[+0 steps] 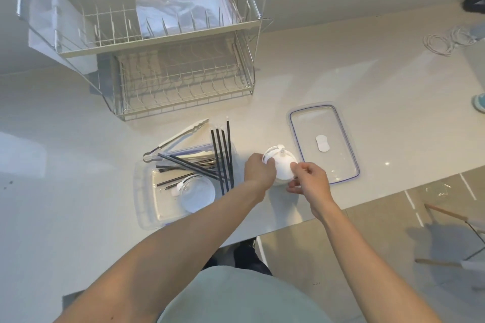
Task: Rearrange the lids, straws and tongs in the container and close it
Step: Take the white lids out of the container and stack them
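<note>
Both my hands meet at the centre of the frame around a stack of white cup lids (279,162) standing on the pale surface (380,81). My left hand (259,170) curls its grip round the stack's left edge; my right hand (307,178) pinches the right edge between thumb and fingertips. So both grips are narrow and holding the lids.

Left of my hands sits the clear container (147,199), open. Inside it lies another clear domed lid (196,193) at its lower middle, with black straws (221,157) strewn across it, some lying flat inside, others leaning over the container's right and upper rim. The white tongs (181,136) lie slanted over its upper left corner, their tips pointing toward the upper right.

Right of the lid stack, the container's flat cover (324,143), clear with a blue seal, rests on the surface. A two-tier wire dish rack (157,42) fills the upper left of the frame.
</note>
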A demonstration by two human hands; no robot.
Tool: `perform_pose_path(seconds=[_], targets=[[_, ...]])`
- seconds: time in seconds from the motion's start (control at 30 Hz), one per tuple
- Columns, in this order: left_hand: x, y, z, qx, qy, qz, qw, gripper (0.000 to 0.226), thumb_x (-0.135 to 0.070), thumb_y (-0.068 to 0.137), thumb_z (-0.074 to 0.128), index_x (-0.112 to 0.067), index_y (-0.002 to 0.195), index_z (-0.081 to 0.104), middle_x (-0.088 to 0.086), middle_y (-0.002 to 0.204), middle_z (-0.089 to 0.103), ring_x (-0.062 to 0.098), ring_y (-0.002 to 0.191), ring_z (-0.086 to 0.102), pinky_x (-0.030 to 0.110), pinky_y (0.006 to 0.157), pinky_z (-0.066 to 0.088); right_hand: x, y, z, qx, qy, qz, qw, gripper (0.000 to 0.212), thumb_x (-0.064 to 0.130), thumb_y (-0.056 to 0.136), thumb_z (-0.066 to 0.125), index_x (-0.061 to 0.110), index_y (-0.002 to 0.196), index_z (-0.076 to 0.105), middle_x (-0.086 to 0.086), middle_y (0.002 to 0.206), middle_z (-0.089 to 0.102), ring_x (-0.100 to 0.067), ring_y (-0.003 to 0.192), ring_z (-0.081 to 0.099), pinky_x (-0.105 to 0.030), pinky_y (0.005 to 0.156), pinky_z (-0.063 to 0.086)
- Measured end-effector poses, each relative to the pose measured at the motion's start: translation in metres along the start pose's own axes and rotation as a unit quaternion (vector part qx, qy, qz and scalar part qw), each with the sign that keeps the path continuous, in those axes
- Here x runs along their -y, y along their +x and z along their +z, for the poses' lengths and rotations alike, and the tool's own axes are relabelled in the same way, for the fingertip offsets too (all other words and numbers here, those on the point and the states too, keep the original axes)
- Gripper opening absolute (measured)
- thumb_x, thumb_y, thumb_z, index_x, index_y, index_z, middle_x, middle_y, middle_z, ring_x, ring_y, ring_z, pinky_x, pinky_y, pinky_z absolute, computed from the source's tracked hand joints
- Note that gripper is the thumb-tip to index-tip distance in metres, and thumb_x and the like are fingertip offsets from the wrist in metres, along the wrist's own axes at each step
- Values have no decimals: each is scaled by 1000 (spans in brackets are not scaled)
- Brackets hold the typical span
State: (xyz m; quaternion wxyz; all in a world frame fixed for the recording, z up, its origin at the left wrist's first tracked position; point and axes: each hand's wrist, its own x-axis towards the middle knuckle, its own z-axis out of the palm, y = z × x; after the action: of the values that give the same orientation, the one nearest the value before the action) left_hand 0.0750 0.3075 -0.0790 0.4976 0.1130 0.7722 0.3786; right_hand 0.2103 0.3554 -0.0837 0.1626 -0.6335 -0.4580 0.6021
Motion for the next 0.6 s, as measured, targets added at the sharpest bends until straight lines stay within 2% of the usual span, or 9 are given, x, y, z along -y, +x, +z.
perform_pose_path(seconds=[0.1,0.17,0.23,0.3,0.4,0.47,0.53,0.6], targets=[[7,4,9,-23,29,-5,999,36,-26,103,51,-11,135,58,12,137,55,30,112,60,38,95,53,-5,10,2,-7,-12,8,1000,22,23,98,67,3,109,63,-15,84,65,-22,59,65,-44,70,65],[11,9,11,-38,35,4,999,38,-24,103,52,-11,138,59,10,142,56,30,120,60,30,92,49,-8,16,4,-5,-15,24,1000,22,24,98,67,6,110,62,-16,84,66,-23,60,65,-44,70,65],[13,12,12,-48,38,-6,998,36,-19,104,52,-6,137,60,6,136,61,29,123,59,26,87,43,-11,19,6,1,-27,43,999,22,24,99,65,6,111,62,-14,84,66,-22,60,66,-41,68,65],[16,15,15,-43,48,-30,997,32,-17,103,52,-3,131,62,1,125,63,30,118,61,29,84,46,-14,19,7,1,-46,48,998,21,24,100,63,7,112,62,-13,91,68,-21,63,67,-37,66,65],[21,22,18,-41,55,-54,996,29,-15,100,52,-4,123,66,13,121,69,31,107,65,35,81,53,-17,21,9,0,-80,37,996,18,24,99,62,10,111,63,-11,105,69,-25,81,72,-29,61,61],[22,22,19,-47,58,-53,996,28,-17,99,53,-6,122,66,13,120,68,31,104,66,34,78,53,-16,22,10,-2,-99,33,995,18,26,100,61,11,109,63,-9,108,68,-27,88,73,-27,60,59],[22,22,20,-55,77,-41,995,31,-25,99,54,-7,122,65,13,121,66,30,101,65,33,76,52,-14,23,10,-5,-111,29,993,22,31,101,60,10,106,63,-10,106,69,-28,84,73,-31,62,61],[23,23,21,-57,99,-27,993,34,-31,99,54,-8,123,63,13,124,62,30,100,65,34,78,53,-10,23,10,-10,-127,25,992,26,33,100,60,8,103,63,-10,102,70,-29,80,72,-42,71,65]])
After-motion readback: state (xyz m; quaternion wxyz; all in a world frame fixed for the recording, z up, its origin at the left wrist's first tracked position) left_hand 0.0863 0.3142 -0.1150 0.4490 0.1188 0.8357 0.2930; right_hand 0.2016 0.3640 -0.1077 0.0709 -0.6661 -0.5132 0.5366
